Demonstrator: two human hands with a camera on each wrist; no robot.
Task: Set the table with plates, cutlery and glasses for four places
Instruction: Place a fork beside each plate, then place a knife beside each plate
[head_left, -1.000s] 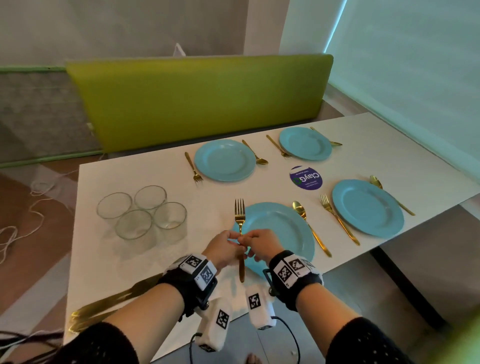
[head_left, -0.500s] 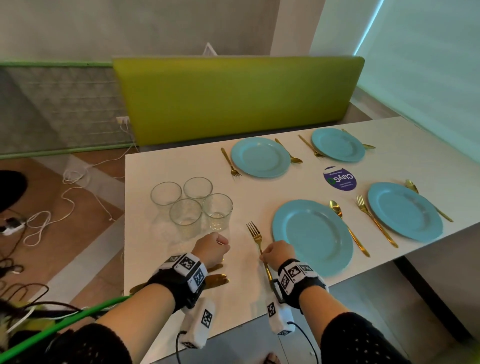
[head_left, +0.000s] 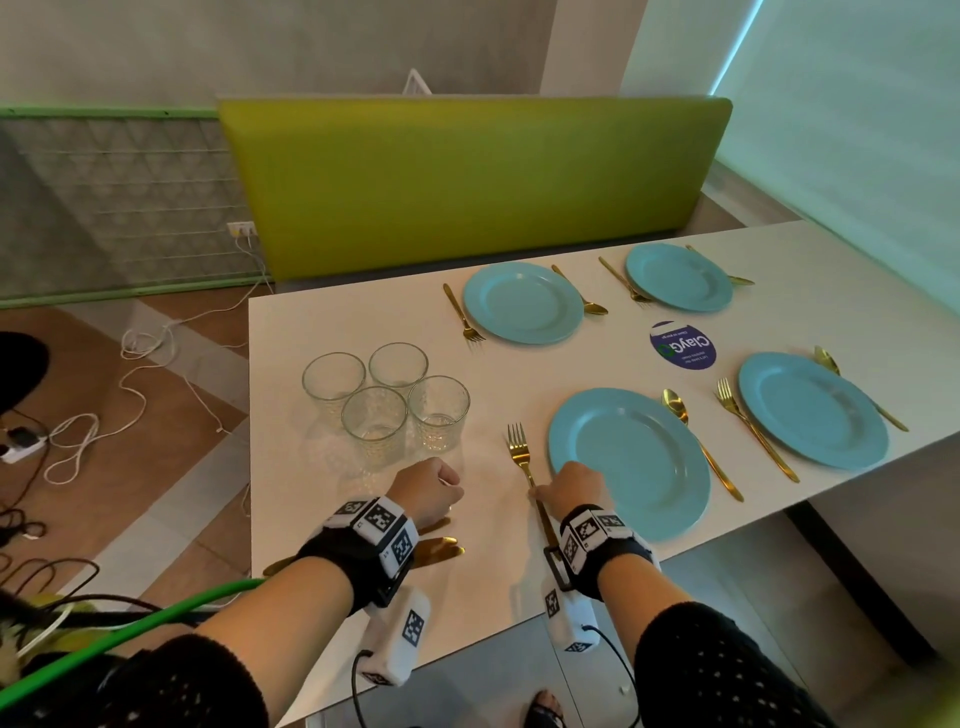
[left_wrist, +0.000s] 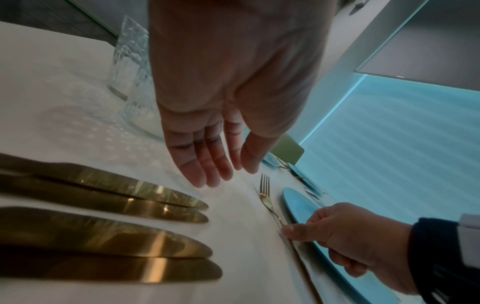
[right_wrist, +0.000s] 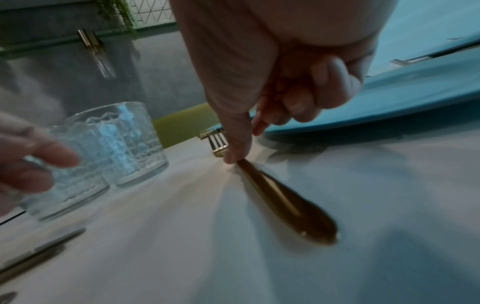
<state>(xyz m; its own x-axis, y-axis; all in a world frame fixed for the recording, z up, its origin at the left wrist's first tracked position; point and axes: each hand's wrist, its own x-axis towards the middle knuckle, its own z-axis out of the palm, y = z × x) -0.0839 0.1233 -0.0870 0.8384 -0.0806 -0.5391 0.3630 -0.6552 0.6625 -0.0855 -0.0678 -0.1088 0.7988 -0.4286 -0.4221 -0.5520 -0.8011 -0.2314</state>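
White surface (head_left: 363, 322) by a green bench back (head_left: 467, 176), cables on the floor (head_left: 104, 395). Right grip (head_left: 570, 487) pinches the gold fork (head_left: 519, 452) lying left of the near plate (head_left: 631, 457); left grip (head_left: 428, 491) released, fingers relaxed above knives (left_wrist: 109, 216).

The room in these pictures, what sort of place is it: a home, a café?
Probably a café or canteen-style dining corner, though I can't be sure. A long green bench runs behind a white table, a round branded sticker is stuck on the tabletop, and four matching blue plates are laid out.
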